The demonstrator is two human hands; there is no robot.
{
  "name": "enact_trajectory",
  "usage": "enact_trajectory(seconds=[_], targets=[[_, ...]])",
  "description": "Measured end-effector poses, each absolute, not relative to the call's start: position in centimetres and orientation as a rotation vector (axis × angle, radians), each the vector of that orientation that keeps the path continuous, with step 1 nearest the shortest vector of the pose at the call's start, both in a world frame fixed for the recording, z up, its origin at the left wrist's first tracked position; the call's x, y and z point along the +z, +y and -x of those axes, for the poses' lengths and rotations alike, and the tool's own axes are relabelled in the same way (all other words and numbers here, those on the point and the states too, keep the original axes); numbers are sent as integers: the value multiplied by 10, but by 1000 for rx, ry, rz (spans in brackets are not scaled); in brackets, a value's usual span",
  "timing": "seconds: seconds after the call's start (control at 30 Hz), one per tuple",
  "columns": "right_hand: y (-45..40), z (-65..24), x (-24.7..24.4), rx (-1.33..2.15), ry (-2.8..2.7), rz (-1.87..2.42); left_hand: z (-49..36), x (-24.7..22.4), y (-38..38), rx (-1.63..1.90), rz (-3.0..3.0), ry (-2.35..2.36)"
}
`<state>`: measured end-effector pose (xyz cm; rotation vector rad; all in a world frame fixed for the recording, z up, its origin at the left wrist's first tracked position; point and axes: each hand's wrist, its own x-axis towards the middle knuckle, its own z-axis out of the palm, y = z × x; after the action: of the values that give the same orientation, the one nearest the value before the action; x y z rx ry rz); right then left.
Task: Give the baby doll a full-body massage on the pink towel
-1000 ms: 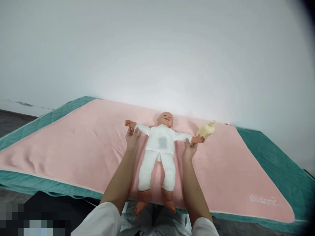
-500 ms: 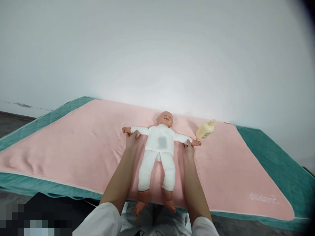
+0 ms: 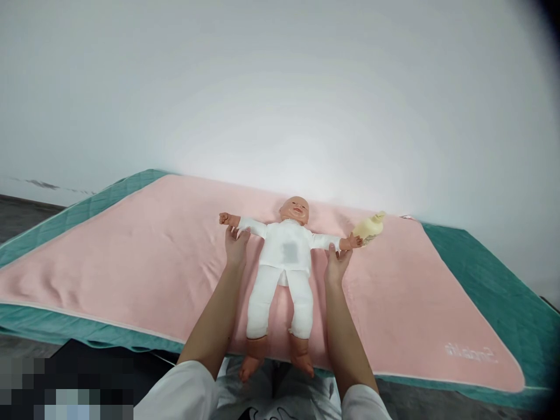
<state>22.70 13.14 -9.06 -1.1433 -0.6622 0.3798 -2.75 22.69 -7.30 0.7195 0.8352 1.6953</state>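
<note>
A baby doll point(image 3: 286, 251) in a white cloth suit lies on its back, arms spread, head toward the wall and feet at the near edge. My left hand point(image 3: 237, 244) grips the doll's sleeved arm on the left side near the wrist. On the other side, my right hand point(image 3: 338, 262) holds the opposite forearm near its wrist. Both doll arms are lifted a little off the pink blanket point(image 3: 394, 309). Behind the doll's hand on the right lies a pale yellow pump bottle point(image 3: 371, 226), tilted and partly covered by that hand.
The blanket lies over a green quilted mat point(image 3: 485, 274) whose edges show at both sides and in front. A white wall point(image 3: 280, 93) rises directly behind. At lower left, a dark object point(image 3: 100, 373) stands below the edge, partly blurred out.
Both hands have raised the doll's arms slightly, and the doll's hand on the right now overlaps the bottle in view. The doll's body and the bottle have stayed in place.
</note>
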Motion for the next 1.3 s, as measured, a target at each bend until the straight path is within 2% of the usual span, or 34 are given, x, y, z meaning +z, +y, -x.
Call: enact_trajectory(seconds=[0.17,0.4,0.7,0.97,1.3], targets=[[128,-214,-77,311,-786,1150,20,-71,222,1735,-1041,893],[124,-207,-93,233,-1138,1212,13,-73,212,1555,-1466,811],[121,-213,-94,170,-1618,1049,17,-72,210,1364,-2038,673],[114,-209,-86,250,-1686,1157,20,-68,205,1165,-2240,654],[114,-204,-82,251,-1649,1216,16,-61,204,1124,-2235,686]])
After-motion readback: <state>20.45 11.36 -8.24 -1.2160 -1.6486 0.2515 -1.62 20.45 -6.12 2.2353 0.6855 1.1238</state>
